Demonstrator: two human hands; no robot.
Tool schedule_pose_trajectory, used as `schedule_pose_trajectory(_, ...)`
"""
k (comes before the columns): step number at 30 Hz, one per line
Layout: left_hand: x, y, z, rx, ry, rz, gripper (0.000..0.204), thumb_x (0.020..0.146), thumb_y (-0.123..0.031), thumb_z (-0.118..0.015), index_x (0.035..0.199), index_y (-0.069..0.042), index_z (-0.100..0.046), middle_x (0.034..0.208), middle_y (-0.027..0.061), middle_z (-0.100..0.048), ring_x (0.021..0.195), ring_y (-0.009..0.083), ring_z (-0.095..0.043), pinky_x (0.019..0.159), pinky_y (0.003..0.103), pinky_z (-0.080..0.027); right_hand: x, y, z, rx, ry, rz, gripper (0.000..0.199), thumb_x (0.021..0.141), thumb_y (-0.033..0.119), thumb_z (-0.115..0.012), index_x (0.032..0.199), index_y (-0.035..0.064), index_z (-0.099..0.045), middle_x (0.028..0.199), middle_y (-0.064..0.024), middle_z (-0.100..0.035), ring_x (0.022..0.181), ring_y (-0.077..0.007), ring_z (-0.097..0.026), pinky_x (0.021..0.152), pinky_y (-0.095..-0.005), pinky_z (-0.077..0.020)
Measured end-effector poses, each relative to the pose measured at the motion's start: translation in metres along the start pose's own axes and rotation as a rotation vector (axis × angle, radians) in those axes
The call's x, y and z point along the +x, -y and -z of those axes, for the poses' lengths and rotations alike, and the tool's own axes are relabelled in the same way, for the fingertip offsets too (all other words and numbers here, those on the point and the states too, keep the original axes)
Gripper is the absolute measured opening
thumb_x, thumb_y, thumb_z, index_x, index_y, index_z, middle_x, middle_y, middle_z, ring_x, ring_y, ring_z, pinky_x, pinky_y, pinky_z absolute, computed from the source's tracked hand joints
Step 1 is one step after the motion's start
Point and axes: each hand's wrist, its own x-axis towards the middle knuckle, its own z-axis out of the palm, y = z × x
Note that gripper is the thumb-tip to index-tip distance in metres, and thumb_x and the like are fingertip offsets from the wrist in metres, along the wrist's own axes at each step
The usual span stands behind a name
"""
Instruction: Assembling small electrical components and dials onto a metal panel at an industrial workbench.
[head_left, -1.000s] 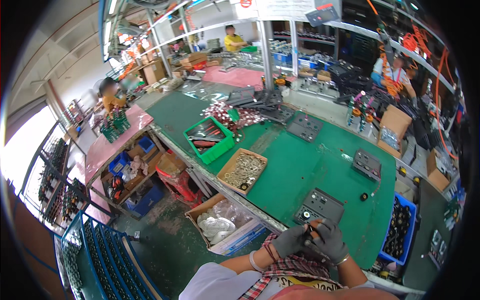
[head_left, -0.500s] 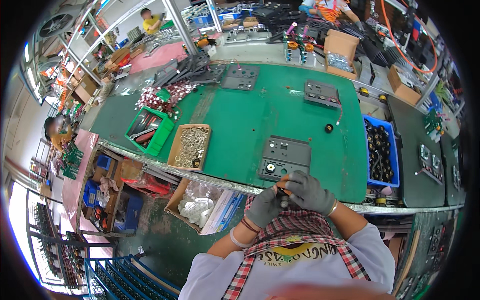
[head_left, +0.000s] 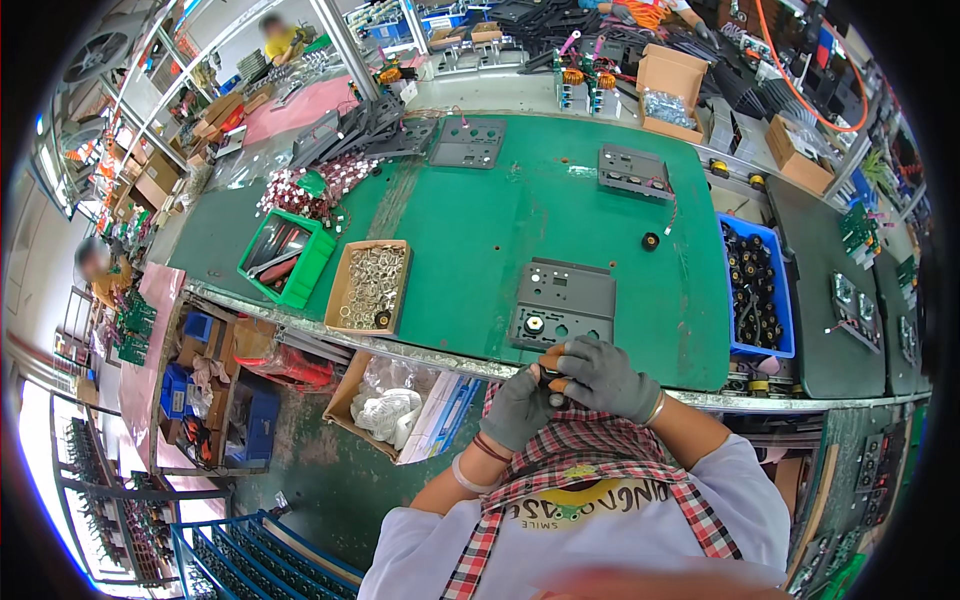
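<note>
A: Head view: both gloved hands meet at the bench edge, just below the grey panel (head_left: pixel 562 305). The left hand (head_left: pixel 520 405) and the right hand (head_left: pixel 600 375) are both closed around one small black part (head_left: pixel 551 378), pinched between the fingertips.

B: Looks like a fitting step, the part being readied off the panel, which lies flat on the green mat (head_left: pixel 480 230).

A: One knob already sits in the panel's lower left hole. The blue bin (head_left: pixel 757 285) of black knobs is just right of it.

B: The next move likely calls for a steady lift and a square line-up over an open hole.
</note>
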Motion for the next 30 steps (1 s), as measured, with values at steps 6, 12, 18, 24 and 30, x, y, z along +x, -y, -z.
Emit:
schedule_pose_trajectory(6, 0.001, 0.001, 0.004, -0.004, 0.042, -0.056, 0.035, 0.089, -0.030, -0.051, 0.113, -0.004, -0.048, 0.099, 0.0037, -0.056, 0.084, 0.0136, -0.054, 0.070, 0.025, -0.045, 0.002, 0.002, -0.002, 0.007, 0.007, 0.000, 0.029, 0.077, 0.026, -0.056, 0.100, 0.0096, -0.053, 0.101, -0.0090, -0.055, 0.086, -0.0279, -0.056, 0.069, -0.0367, -0.0488)
schedule_pose_trajectory(12, 0.009, 0.001, 0.025, 0.017, -0.088, -0.198, 0.033, 0.089, -0.030, -0.050, 0.108, -0.002, -0.051, 0.097, 0.0053, -0.057, 0.080, 0.0156, -0.054, 0.068, 0.028, -0.045, 0.023, 0.001, 0.006, -0.004, -0.125, 0.121, 0.029, 0.074, 0.020, -0.061, 0.100, 0.0090, -0.056, 0.105, -0.0079, -0.057, 0.092, -0.0266, -0.055, 0.079, -0.0365, -0.0475)
schedule_pose_trajectory(18, -0.017, 0.002, 0.027, 0.193, -0.123, 0.050, 0.030, 0.091, -0.026, -0.046, 0.104, 0.000, -0.053, 0.092, 0.0069, -0.057, 0.075, 0.0154, -0.053, 0.067, 0.029, -0.044, 0.035, -0.081, -0.017, 0.024, -0.030, -0.208, 0.026, 0.078, 0.025, -0.062, 0.100, 0.0111, -0.063, 0.107, -0.0039, -0.059, 0.107, -0.0227, -0.050, 0.090, -0.0355, -0.0424)
schedule_pose_trajectory(24, -0.024, 0.021, 0.056, 0.143, -0.300, 0.127, 0.029, 0.092, -0.023, -0.044, 0.106, 0.001, -0.051, 0.096, 0.0107, -0.058, 0.073, 0.0171, -0.053, 0.067, 0.029, -0.044, 0.038, -0.117, -0.039, -0.131, 0.168, -0.312, 0.025, 0.080, 0.026, -0.059, 0.101, 0.0149, -0.064, 0.109, 0.0008, -0.059, 0.116, -0.0185, -0.042, 0.100, -0.0391, -0.0310)
schedule_pose_trajectory(30, -0.019, 0.025, 0.085, -0.070, -0.296, 0.122, 0.024, 0.092, -0.019, -0.044, 0.107, -0.001, -0.049, 0.094, 0.0141, -0.059, 0.075, 0.0216, -0.058, 0.062, 0.031, -0.048, 0.033, -0.097, -0.040, -0.256, 0.290, -0.259, 0.026, 0.083, 0.030, -0.052, 0.104, 0.0184, -0.062, 0.111, 0.0020, -0.058, 0.116, -0.0166, -0.041, 0.096, -0.0405, -0.0301)
